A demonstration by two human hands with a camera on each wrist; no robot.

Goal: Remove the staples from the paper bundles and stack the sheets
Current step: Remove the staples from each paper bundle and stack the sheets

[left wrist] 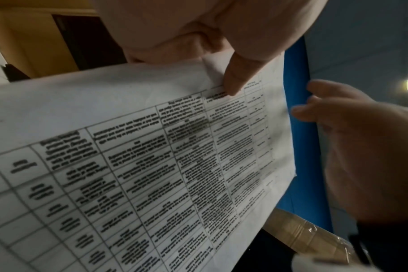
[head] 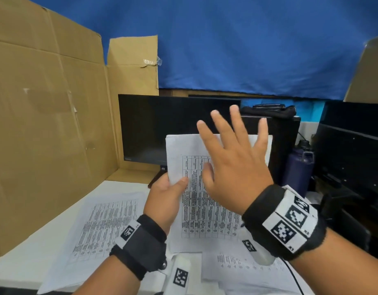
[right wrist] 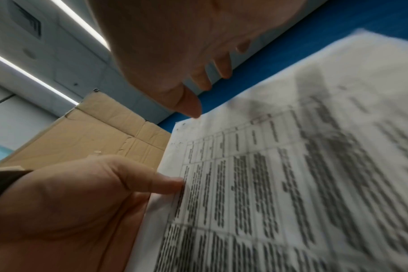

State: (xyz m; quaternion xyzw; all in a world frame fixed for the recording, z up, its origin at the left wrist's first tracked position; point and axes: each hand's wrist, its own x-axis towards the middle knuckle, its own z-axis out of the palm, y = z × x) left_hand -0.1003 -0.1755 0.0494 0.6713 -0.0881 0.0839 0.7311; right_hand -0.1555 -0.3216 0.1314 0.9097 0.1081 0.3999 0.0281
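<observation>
White table (head: 24, 267) strewn with printed sheets (head: 103, 226), cardboard wall (head: 45, 124) left; left hand (head: 164, 201) pinches paper bundle (head: 205, 209); right hand (head: 235, 162) splayed, released.

Both forearms bare. Black wrist straps (head: 141, 244) on each (right one (head: 284, 222) wider). White tags (head: 290, 222) printed with black square codes.

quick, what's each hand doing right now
Left hand: thumb and fingers grip the paper bundle at its left edge.
Right hand: open, fingers spread, holding nothing.

Office; monitor (head: 162, 128); printed sheets (head: 103, 226)
</observation>
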